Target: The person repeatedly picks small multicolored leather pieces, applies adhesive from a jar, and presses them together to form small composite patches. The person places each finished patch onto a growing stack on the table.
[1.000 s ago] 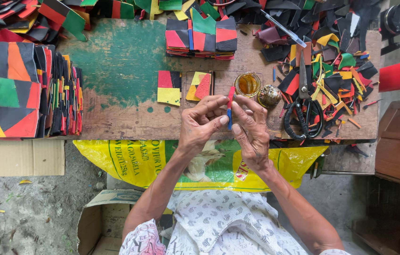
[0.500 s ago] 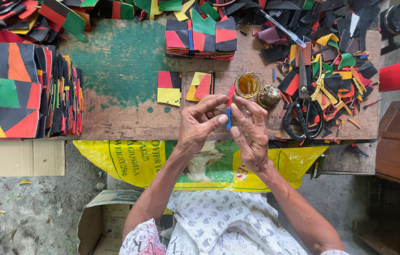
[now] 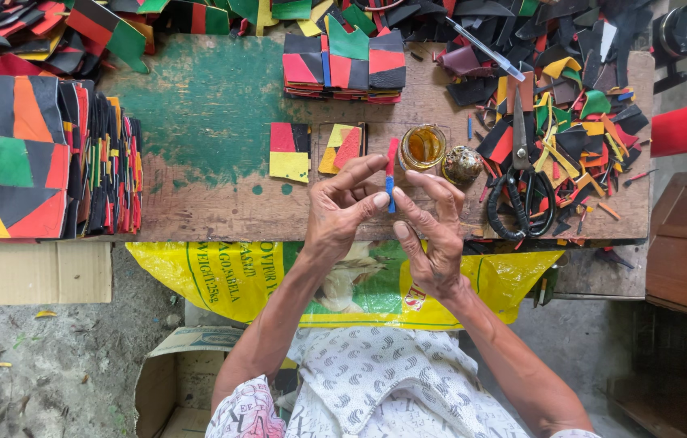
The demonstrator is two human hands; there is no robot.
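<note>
Head view: left hand [image 3: 342, 212] and right hand [image 3: 434, 235] meet above the near edge of the worn wooden table [image 3: 222, 203], fingertips pinched shut on a narrow red-and-blue strip [image 3: 391, 172] held upright. Just beyond stands a small glass jar of amber liquid [image 3: 423, 146].

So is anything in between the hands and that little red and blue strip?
No. The left hand and right hand already pinch the red and blue strip with their fingertips, above the wooden table. Nothing visible sits between them.
</note>
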